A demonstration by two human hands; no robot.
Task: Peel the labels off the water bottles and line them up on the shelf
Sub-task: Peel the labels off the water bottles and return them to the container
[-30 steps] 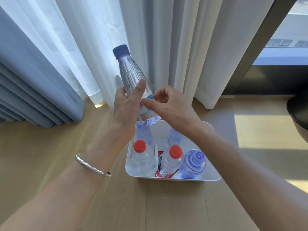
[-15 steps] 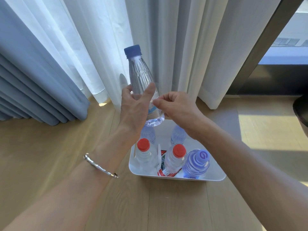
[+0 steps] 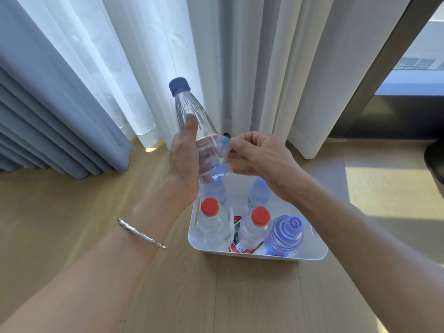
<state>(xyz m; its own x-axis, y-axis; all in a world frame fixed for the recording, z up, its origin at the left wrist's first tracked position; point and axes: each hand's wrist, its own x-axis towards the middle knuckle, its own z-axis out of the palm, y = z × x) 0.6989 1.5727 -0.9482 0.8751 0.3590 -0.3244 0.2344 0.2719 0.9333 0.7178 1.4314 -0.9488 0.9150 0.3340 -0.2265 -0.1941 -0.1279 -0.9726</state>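
My left hand (image 3: 183, 162) grips a clear water bottle (image 3: 192, 116) with a dark blue cap, held tilted above a white bin (image 3: 252, 254). My right hand (image 3: 259, 155) pinches the edge of the bottle's clear and blue label (image 3: 224, 144), which stands off the bottle's right side. Inside the bin stand two red-capped bottles (image 3: 210, 217) (image 3: 258, 224), a blue ribbed bottle (image 3: 287, 233) and two more bottles (image 3: 258, 192) at the back, partly hidden by my hands. A red and white label shows on the front red-capped bottle.
The bin sits on a light wooden floor (image 3: 120, 212). White sheer curtains (image 3: 240, 68) and blue-grey drapes (image 3: 48, 116) hang behind it. A dark window frame (image 3: 389, 63) runs at the right, and a dark round object (image 3: 434, 162) sits at the right edge.
The bottle has tilted and turned in my left hand. My right fingers have closed on the label's edge and pulled it away from the bottle.
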